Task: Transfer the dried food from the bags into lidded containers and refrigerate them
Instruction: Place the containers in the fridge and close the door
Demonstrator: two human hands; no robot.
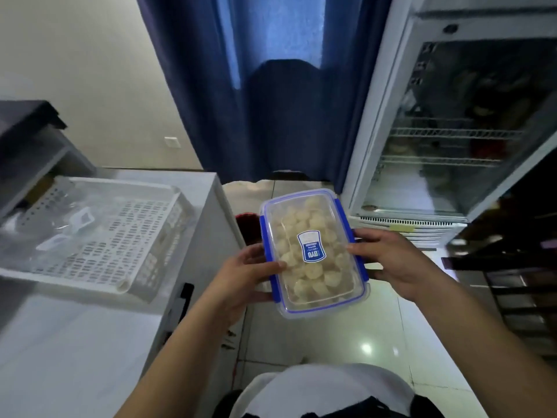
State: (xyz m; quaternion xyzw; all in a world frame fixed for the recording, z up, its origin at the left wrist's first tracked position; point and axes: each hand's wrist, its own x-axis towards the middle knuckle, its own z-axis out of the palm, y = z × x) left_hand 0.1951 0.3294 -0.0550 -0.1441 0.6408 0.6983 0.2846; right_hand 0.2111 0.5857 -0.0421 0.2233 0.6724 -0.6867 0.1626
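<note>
Both hands are on the lidded container (313, 251), carried in mid-air over the tiled floor (331, 342). The left hand (244, 276) grips its left long edge, thumb on the lid; the right hand (388, 260) grips the right edge, fingers curled underneath and out of sight. Pale round dried pieces (313, 279) fill it, partly masked by a blue label (311, 246) whose print is unreadable. At right the fridge (452, 131) stands open, its wire shelves visible but the contents too dark and blurred to name. At left a white perforated basket (99, 233) sits on a white cabinet (90, 342), holding clear bags (60, 233) that are hard to make out.
</note>
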